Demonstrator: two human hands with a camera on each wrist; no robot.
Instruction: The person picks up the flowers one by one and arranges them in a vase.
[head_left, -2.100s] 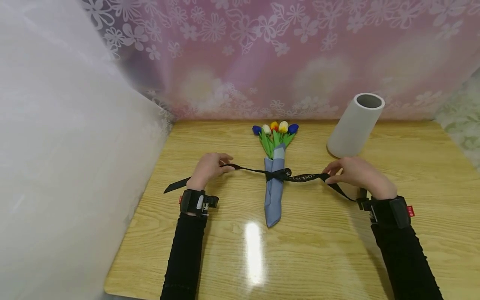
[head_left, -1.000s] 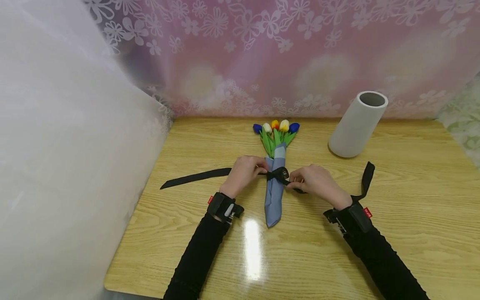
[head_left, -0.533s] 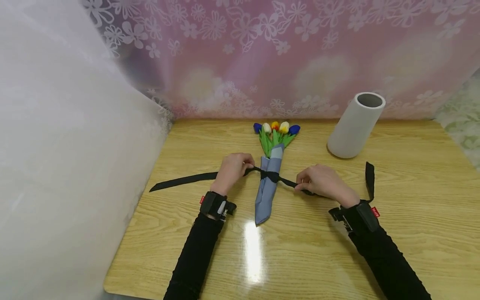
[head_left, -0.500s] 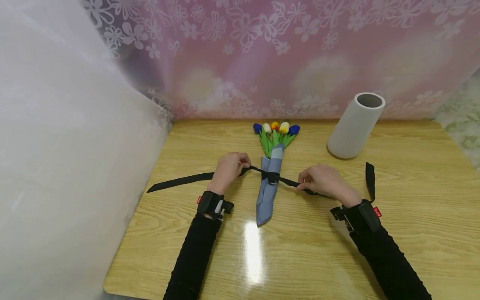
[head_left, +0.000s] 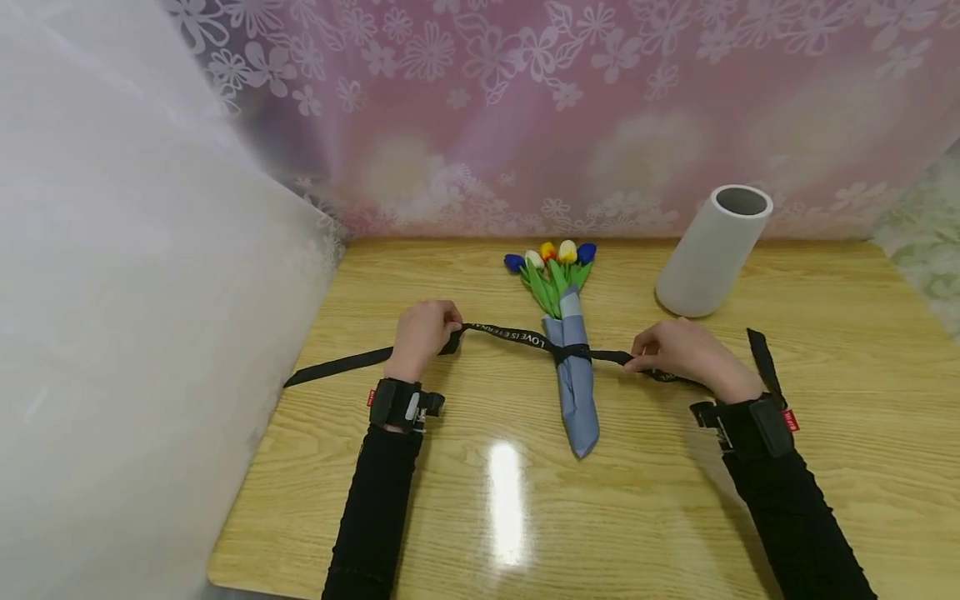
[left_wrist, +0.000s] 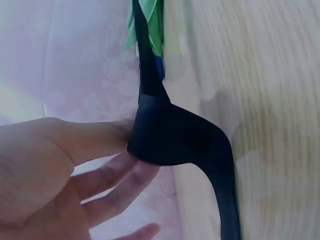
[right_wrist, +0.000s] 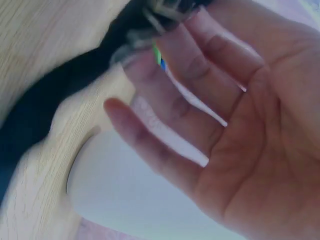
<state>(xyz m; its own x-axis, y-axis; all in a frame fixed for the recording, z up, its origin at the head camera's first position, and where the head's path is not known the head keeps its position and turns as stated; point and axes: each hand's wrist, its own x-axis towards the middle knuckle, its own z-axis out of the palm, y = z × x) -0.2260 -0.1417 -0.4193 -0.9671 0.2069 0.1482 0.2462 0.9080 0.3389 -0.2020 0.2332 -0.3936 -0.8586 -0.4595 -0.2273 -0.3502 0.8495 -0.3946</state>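
A bouquet of tulips (head_left: 551,275) in blue-grey wrapping (head_left: 576,400) lies on the table, blooms toward the back. Round its middle runs a black ribbon (head_left: 517,334) with white lettering, crossed at the wrapping. To the left of the bouquet my left hand (head_left: 422,337) pinches one end of the ribbon between thumb and fingers; the left wrist view shows the ribbon (left_wrist: 175,132) folded over at the fingertips. On the other side my right hand (head_left: 686,350) pinches the other end, whose tail curls up beside the wrist. Both stretches are drawn out sideways.
A white vase (head_left: 708,258) stands at the back right, close behind my right hand. The wooden table (head_left: 615,517) ends at a pink floral curtain (head_left: 480,150) behind and a white sheet (head_left: 150,292) on the left.
My hands first came in close to the bouquet's middle, then moved apart again with the ribbon. The bow-like loop is gone, and the wrapping's lower end has swung to the right.
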